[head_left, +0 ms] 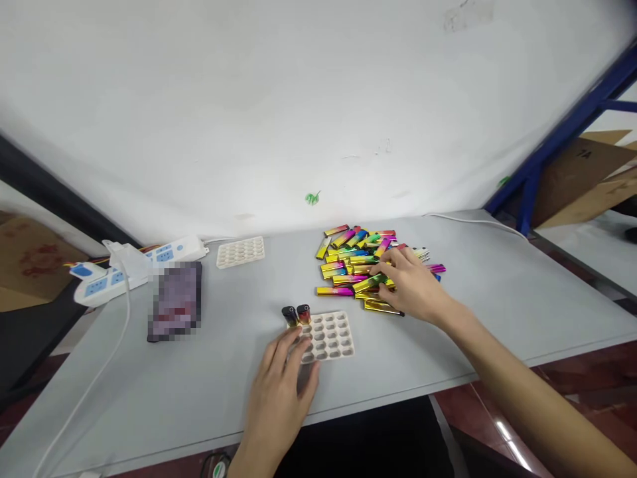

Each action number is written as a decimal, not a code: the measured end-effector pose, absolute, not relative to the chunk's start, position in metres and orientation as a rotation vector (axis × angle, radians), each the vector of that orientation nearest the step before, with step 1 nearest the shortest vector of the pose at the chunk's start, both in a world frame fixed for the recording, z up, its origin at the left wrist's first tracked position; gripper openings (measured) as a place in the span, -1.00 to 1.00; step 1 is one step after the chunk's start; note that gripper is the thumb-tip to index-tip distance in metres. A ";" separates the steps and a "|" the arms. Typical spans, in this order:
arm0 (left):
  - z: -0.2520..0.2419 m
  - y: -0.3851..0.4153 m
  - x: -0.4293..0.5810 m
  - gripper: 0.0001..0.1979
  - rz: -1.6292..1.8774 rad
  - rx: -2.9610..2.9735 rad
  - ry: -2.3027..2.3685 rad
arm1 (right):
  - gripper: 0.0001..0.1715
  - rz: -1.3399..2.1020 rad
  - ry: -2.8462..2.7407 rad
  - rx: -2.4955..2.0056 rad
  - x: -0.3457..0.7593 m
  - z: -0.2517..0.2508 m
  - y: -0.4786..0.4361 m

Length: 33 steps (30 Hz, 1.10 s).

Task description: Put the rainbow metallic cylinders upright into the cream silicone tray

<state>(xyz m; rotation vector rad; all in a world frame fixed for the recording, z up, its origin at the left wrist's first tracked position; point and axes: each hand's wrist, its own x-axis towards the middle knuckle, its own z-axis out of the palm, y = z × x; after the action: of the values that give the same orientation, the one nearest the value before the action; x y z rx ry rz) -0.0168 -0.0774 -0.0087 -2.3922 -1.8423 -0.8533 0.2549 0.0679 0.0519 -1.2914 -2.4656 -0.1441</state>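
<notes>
Now, two tubes (303,315) upright in pale tray (326,336), left fingers (284,342) at rim

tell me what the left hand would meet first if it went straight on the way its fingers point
The left hand, at the pale tray, would probably meet the red upright case first, just ahead; depth is unclear, so the dark case beside it is possible.

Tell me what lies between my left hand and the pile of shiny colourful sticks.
In the head view, the near white tray, then a strip of bare grey tabletop.
</notes>
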 end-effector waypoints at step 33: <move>-0.007 -0.077 -0.017 -0.71 -0.830 -2.405 -1.828 | -0.30 1.790 -1.053 -0.916 0.199 0.037 0.053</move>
<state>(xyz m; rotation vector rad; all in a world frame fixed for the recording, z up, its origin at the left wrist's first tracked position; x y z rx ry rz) -0.0173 -0.0767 -0.0072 -2.4051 -1.8277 -0.8303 0.1994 0.0532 0.0367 -0.9164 -1.0533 1.7901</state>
